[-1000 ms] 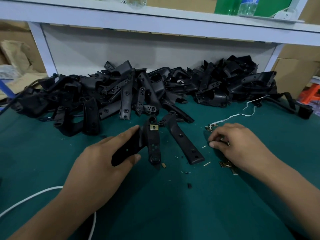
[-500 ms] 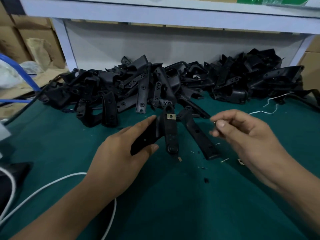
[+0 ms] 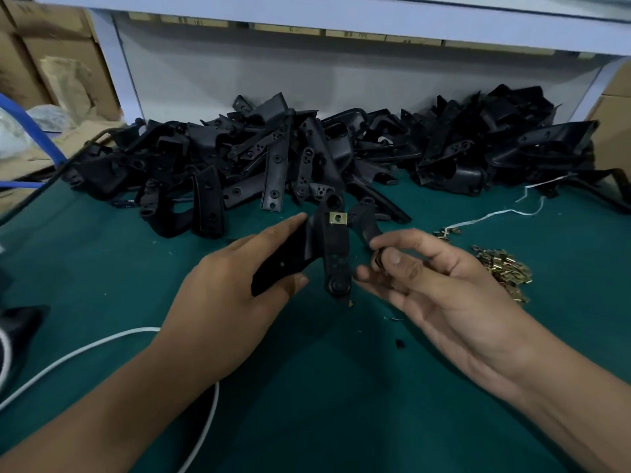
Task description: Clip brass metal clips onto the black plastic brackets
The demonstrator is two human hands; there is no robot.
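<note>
A white cable (image 3: 102, 346) curves over the worktop's (image 3: 324, 404) near left part. The left hand (image 3: 218, 302) grips the black bracket (image 3: 336, 254) over the middle of the worktop as before, one brass clip (image 3: 338, 218) already on its upper end. The right hand (image 3: 440, 285), half a second ago farther right, has come in beside the bracket, pinching a small clip (image 3: 378, 260). Loose clips (image 3: 505, 271) lie toward the right edge; the bracket pile (image 3: 307, 158) lines the far edge.
</note>
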